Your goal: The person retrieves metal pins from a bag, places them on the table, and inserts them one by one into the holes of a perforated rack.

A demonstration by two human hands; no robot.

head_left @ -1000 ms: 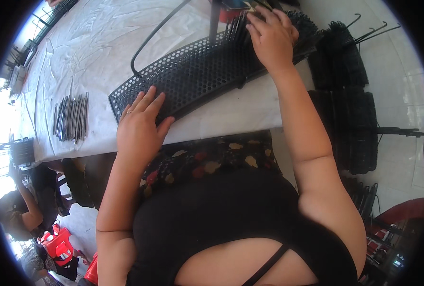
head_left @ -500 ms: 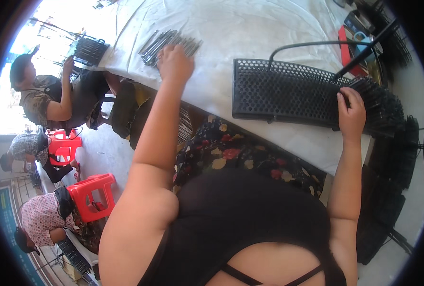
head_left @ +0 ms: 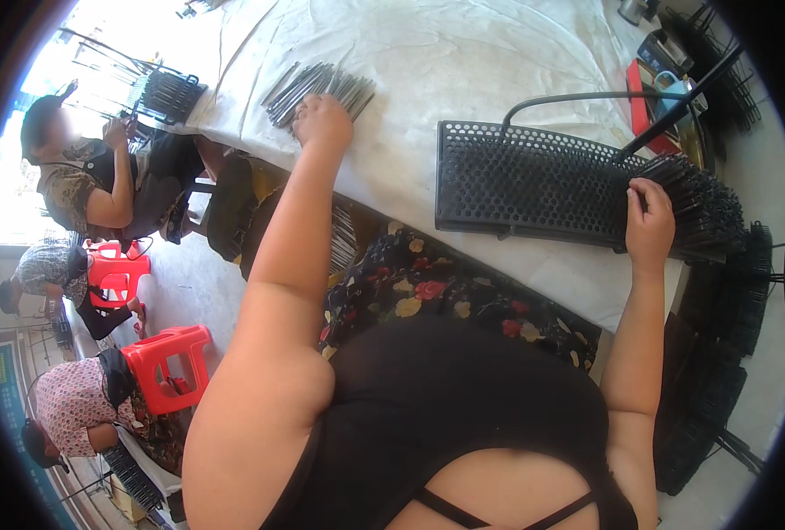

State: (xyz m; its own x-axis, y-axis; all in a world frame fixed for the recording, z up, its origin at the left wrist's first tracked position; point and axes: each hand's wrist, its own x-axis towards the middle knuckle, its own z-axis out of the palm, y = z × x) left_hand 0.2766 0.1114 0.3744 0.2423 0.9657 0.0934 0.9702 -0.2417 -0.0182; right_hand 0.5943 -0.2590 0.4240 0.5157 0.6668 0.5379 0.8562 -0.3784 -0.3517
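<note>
A pile of thin silvery metal strips [head_left: 297,87] lies on the white-covered table. Over its near edge rests my left hand [head_left: 324,122], fingers bent down and closed among the strips; what is under the fingertips is hidden. On the right stands a long black perforated metal rack [head_left: 534,181] with a bent black rod rising from it. My right hand [head_left: 650,219] is at the rack's right end, its fingers curled toward the thumb. Whatever it pinches is too small to make out. Just beyond that hand is a dense row of dark strips [head_left: 697,208].
The white cloth [head_left: 445,53] is wrinkled. A red box [head_left: 644,102] and a light-blue cup [head_left: 671,84] stand behind the rack. Dark racks [head_left: 706,380] fill the right side below the table. At left, co-workers [head_left: 88,177] sit near red plastic stools [head_left: 170,367].
The view has shifted slightly, so table things sit a little lower in the picture. Both hands stay at about the same places, the left fingers still at the pile. A co-worker's hand has moved.
</note>
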